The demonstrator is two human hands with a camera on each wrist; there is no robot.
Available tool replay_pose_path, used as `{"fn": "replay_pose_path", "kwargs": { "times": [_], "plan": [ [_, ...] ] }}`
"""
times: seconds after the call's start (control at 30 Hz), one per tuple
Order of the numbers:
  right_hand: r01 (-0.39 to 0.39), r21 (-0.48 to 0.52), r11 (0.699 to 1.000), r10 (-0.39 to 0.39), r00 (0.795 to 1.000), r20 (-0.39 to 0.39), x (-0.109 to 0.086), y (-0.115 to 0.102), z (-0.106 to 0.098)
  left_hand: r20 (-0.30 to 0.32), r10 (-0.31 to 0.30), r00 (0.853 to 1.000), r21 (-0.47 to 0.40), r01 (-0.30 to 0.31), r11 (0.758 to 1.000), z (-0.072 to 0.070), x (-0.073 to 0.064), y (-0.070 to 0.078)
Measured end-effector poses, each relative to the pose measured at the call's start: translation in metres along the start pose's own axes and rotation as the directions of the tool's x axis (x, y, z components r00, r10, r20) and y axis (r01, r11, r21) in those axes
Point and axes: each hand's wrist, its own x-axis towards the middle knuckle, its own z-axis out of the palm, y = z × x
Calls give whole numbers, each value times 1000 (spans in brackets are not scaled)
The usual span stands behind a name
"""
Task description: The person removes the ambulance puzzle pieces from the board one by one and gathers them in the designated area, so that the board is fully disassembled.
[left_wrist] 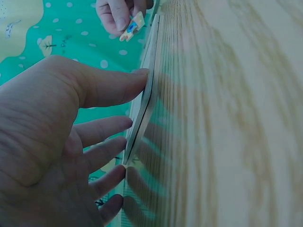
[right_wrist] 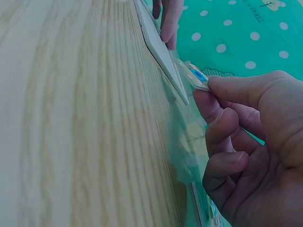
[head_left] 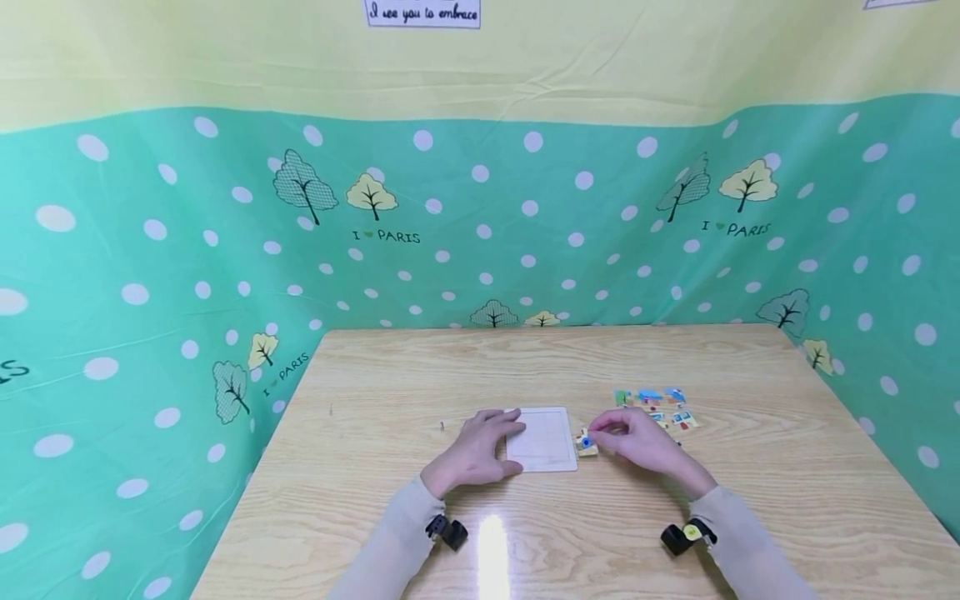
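Observation:
A white, thin-rimmed puzzle tray (head_left: 542, 440) lies flat on the wooden table. My left hand (head_left: 480, 448) rests at its left edge, the thumb on the near side and the other fingers spread toward the far side. In the left wrist view the thumb (left_wrist: 113, 87) touches the tray's edge (left_wrist: 150, 71). Just beyond the tray's right edge, my right hand (head_left: 637, 437) pinches a small jigsaw piece (head_left: 587, 443) between thumb and forefinger. That piece (right_wrist: 196, 75) is pale yellow with a blue round mark and is held above the table, tilted.
Several colourful jigsaw pieces (head_left: 651, 398) lie to the right of the tray, behind and partly hidden by the right hand. A tiny dark speck (head_left: 442, 426) is on the table (head_left: 360, 467) to the left. A green dotted cloth (head_left: 480, 208) hangs behind the far edge.

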Motion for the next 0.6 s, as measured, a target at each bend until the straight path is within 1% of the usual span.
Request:
{"fn": "replay_pose_path", "kwargs": {
  "times": [0.27, 0.6],
  "plan": [
    [-4, -13, 1000, 4, 1000, -27, -10, 4, -9, 1, -3, 1000, 3, 3, 1000, 0, 0, 0],
    [-58, 2, 998, 58, 996, -63, -19, 16, -23, 0, -6, 1000, -3, 6, 1000, 0, 1, 0]
  ]
}}
